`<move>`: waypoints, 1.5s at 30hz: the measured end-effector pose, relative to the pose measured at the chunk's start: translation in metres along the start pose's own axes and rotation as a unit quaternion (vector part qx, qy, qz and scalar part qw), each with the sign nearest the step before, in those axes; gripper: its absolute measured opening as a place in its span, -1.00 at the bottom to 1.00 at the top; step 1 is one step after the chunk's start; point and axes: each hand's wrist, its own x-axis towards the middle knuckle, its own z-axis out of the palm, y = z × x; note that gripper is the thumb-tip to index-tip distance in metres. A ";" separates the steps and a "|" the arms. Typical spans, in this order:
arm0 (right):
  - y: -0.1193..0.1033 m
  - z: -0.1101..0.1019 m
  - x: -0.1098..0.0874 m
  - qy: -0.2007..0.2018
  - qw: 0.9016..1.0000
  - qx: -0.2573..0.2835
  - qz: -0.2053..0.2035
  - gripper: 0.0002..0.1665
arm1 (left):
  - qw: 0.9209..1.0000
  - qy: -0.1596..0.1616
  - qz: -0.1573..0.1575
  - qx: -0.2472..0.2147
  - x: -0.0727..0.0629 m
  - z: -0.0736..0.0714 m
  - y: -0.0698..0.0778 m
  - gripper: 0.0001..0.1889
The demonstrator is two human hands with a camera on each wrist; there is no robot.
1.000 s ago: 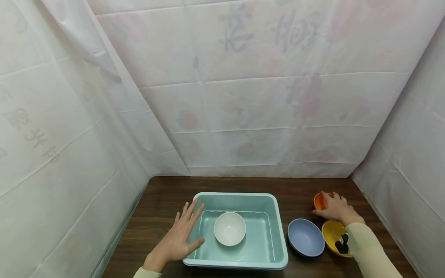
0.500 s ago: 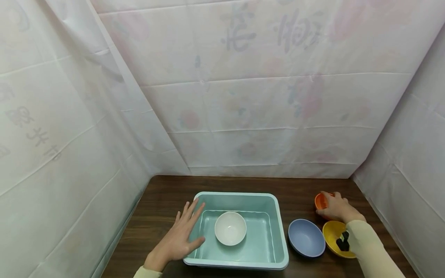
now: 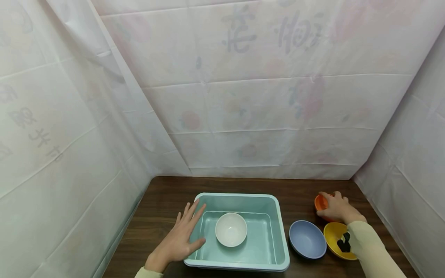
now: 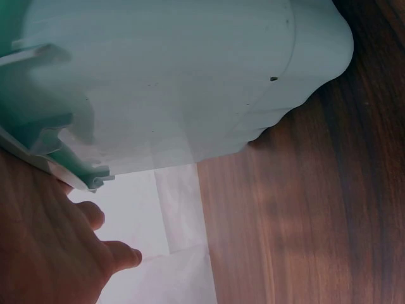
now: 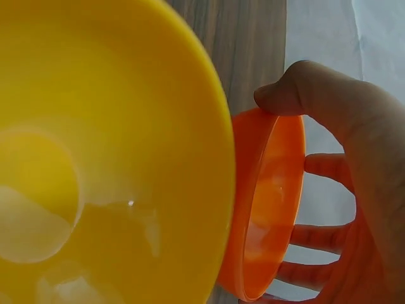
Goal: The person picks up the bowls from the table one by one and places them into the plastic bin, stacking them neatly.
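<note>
My left hand (image 3: 175, 237) lies with its fingers spread over the left rim of a pale green rectangular tub (image 3: 240, 195). A small white bowl (image 3: 231, 229) stands inside the tub, left of its middle. In the left wrist view, the hand (image 4: 44, 240) is at the rim beside the tub's outer wall (image 4: 145, 95). At the far right my right hand (image 3: 338, 209) holds an orange bowl (image 3: 320, 203) across its rim. The right wrist view has the thumb on one side of this bowl (image 5: 243, 209) and the fingers (image 5: 319, 237) at the opposite side.
A blue bowl (image 3: 307, 239) stands just right of the tub. Beside it is a yellow bowl (image 3: 332, 233), partly hidden by my right sleeve (image 3: 373, 249) and a small black object at the wrist. White printed sheets (image 3: 267, 116) enclose the dark wooden table (image 3: 167, 193).
</note>
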 end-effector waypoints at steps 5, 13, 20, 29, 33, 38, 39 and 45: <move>-0.008 -0.002 -0.001 0.017 1.000 -0.005 -0.021 0.11 | 1.000 0.001 0.001 0.000 0.000 0.001 0.000 -0.09; -0.026 -0.007 -0.002 0.054 0.998 -0.009 -0.038 0.05 | 1.000 0.005 0.003 0.000 -0.001 0.001 0.001 -0.09; -0.047 -0.016 -0.007 0.076 0.995 -0.021 -0.064 0.02 | 1.000 0.007 0.006 0.005 -0.001 0.003 -0.001 -0.08; -0.071 -0.027 -0.014 0.085 0.992 -0.035 -0.084 0.04 | 1.000 0.005 0.005 0.000 -0.001 0.002 0.000 -0.09; -0.079 -0.031 -0.015 0.087 0.991 -0.038 -0.092 0.05 | 1.000 0.005 0.003 -0.003 -0.001 0.001 0.000 -0.09; -0.088 -0.035 -0.019 0.094 0.990 -0.035 -0.101 0.04 | 1.000 0.006 0.004 -0.001 -0.001 0.001 0.000 -0.09; -0.090 -0.035 -0.020 0.094 0.990 -0.036 -0.103 0.04 | 1.000 0.007 0.005 0.000 -0.001 0.002 0.000 -0.09; -0.100 -0.040 -0.025 0.098 0.988 -0.046 -0.107 0.04 | 1.000 0.011 0.011 0.002 -0.001 0.001 -0.002 -0.08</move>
